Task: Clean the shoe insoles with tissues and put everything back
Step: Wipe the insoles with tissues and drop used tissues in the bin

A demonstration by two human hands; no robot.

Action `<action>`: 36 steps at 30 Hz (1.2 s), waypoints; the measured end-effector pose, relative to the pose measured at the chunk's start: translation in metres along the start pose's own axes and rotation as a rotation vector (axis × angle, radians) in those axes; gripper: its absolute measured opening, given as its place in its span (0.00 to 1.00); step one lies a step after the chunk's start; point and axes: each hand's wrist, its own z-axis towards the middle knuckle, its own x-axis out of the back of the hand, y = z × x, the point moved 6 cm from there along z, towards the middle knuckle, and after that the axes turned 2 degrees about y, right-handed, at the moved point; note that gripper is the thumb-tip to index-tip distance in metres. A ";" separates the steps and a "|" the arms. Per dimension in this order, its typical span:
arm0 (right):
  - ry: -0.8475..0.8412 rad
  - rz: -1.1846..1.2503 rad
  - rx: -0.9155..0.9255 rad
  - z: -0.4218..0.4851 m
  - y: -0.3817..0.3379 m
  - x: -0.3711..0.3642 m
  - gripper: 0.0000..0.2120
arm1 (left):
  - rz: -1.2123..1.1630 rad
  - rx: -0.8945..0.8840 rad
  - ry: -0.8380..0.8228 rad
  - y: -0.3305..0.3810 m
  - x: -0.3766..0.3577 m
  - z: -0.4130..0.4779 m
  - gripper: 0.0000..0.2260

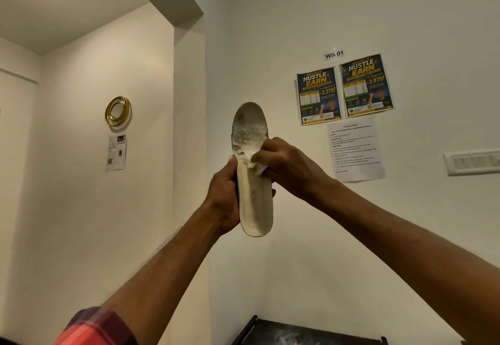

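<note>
A worn whitish shoe insole (253, 201) stands upright in the air in front of the wall, toe end up, with grey dirt patches on its upper half. My left hand (223, 196) grips its lower left edge from behind. My right hand (286, 166) presses a crumpled white tissue (255, 162) against the middle of the insole, fingers closed over it. Most of the tissue is hidden under the fingers.
A dark shelf top (305, 332) shows at the bottom edge below my arms. On the wall hang two blue posters (343, 90), a task sheet (355, 150), a switch panel (473, 162) at right, a gold ring ornament (118, 111) and a paper (116, 152) at left.
</note>
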 end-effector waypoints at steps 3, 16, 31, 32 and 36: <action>0.148 0.033 -0.119 0.002 0.015 0.013 0.11 | 0.007 0.015 -0.028 -0.003 -0.003 0.000 0.25; 0.135 0.091 -0.074 0.008 0.007 0.008 0.11 | -0.006 0.023 -0.056 -0.009 -0.014 0.002 0.23; 0.111 0.116 -0.043 0.014 -0.010 -0.011 0.09 | -0.022 -0.017 0.016 -0.003 0.007 0.001 0.22; 0.138 0.138 -0.087 0.013 -0.006 -0.010 0.10 | -0.021 -0.009 0.018 -0.003 0.009 0.001 0.23; 0.082 0.166 -0.032 0.008 -0.016 -0.020 0.09 | -0.017 -0.025 0.063 0.000 0.019 0.002 0.22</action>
